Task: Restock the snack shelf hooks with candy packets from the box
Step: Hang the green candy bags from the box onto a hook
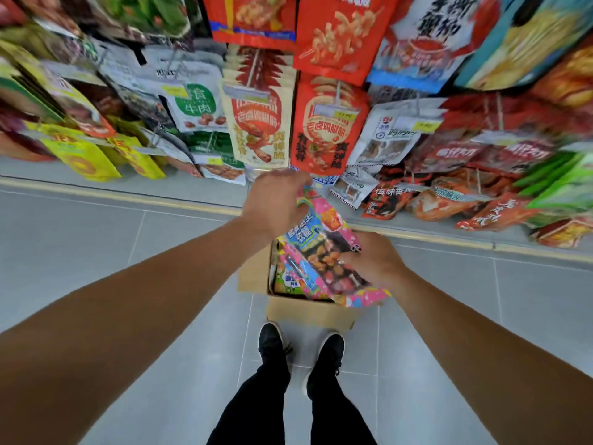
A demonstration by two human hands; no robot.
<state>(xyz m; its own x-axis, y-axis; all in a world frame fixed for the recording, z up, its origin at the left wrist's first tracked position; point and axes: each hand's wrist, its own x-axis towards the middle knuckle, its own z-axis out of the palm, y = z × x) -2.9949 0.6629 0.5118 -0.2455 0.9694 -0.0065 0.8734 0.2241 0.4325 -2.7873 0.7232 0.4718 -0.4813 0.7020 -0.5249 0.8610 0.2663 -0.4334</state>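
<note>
Above box [308, 311] | candy packets [324, 252] between hands | both hands' fingers [348, 260] pinching packets

Your left hand [276, 200] shows only its back, so its fingers, at the top edge of the candy packets [324, 248], are hidden from you. Your right hand [375, 260] covers the packets' 4 o'clock side; its fingertips are blurred. The packets hide most of the box [308, 311] and its contents. Hanging bags [330, 123] from 9 to 3 o'clock are smeared by motion blur, their price tags unreadable; the top row is cut by the 12 o'clock edge. Both your forearms run off the frame's lower corners.
</note>
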